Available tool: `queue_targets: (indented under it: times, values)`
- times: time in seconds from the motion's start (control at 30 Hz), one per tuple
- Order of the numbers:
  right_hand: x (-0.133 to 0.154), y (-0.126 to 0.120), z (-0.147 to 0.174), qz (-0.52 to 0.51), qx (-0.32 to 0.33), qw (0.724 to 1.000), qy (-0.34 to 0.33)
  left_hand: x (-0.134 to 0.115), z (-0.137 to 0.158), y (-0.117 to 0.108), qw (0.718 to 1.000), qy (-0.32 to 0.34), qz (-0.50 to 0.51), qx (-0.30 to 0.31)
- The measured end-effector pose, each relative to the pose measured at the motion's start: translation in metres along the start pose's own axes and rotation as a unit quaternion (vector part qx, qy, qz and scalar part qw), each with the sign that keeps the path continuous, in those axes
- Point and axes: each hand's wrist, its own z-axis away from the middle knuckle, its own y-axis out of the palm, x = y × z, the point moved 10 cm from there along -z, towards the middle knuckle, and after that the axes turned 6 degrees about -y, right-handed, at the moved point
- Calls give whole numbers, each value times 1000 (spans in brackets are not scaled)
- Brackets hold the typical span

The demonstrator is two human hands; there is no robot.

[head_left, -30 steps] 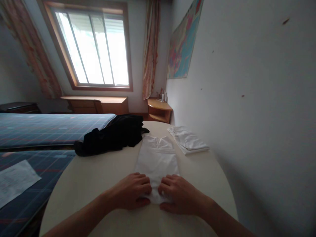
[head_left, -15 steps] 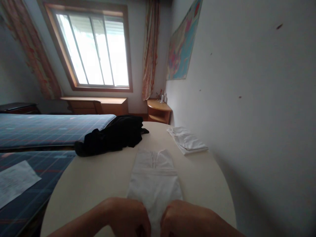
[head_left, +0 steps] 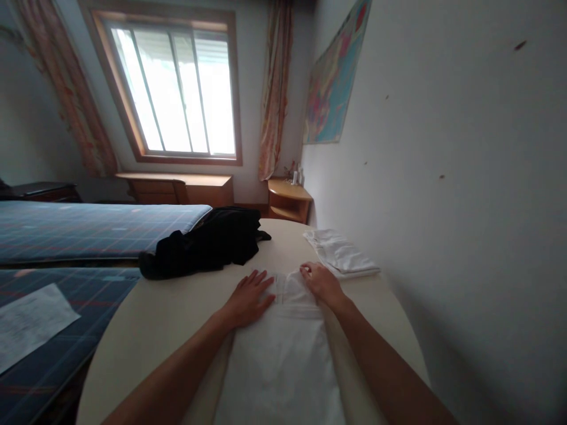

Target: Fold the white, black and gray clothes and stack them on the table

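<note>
A white folded garment (head_left: 280,360), long and narrow, lies flat on the round cream table (head_left: 177,330) and runs toward me past the bottom edge of the view. Spread fingers of my left hand (head_left: 251,298) rest on its far left part, beside a slit and a crosswise seam. My right hand (head_left: 322,283) is at the far right corner, fingers loosely bent and a little apart, fingertips touching the cloth. Just beyond that hand lies a second folded white garment (head_left: 343,252).
A heap of black cloth (head_left: 212,242) covers the table's far left edge. Left of the table are plaid mattresses (head_left: 97,230) with a sheet of paper (head_left: 38,321) on the nearer one. The white wall (head_left: 465,248) runs close along the right. A corner shelf (head_left: 290,192) stands behind.
Both hands have moved from the near part of the garment, where they were curled, to its far end, with fingers now opened out. More of the garment's near part shows.
</note>
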Motion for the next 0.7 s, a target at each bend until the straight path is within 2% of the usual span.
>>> queue_targets:
  times: [0.17,0.27,0.33,0.43,0.5,0.6,0.7]
  values:
    - [-13,11,-4,33,-37,998,38,14,-3,12,999,-41,-16,15]
    - [-11,5,-6,33,-54,997,32,13,-3,5,999,-36,0,-12]
    - [-1,0,-4,10,-58,998,0,6,-1,-7,999,-6,16,-49]
    - [25,7,7,-44,-14,995,-85,-4,8,-26,994,37,41,-91]
    - [38,15,18,-62,25,990,-126,-6,14,-33,994,45,49,-91]
    - [43,20,32,-65,57,986,-139,-5,24,-37,996,49,39,-66]
    - [46,10,38,-66,69,984,-150,2,31,-41,998,38,26,-43]
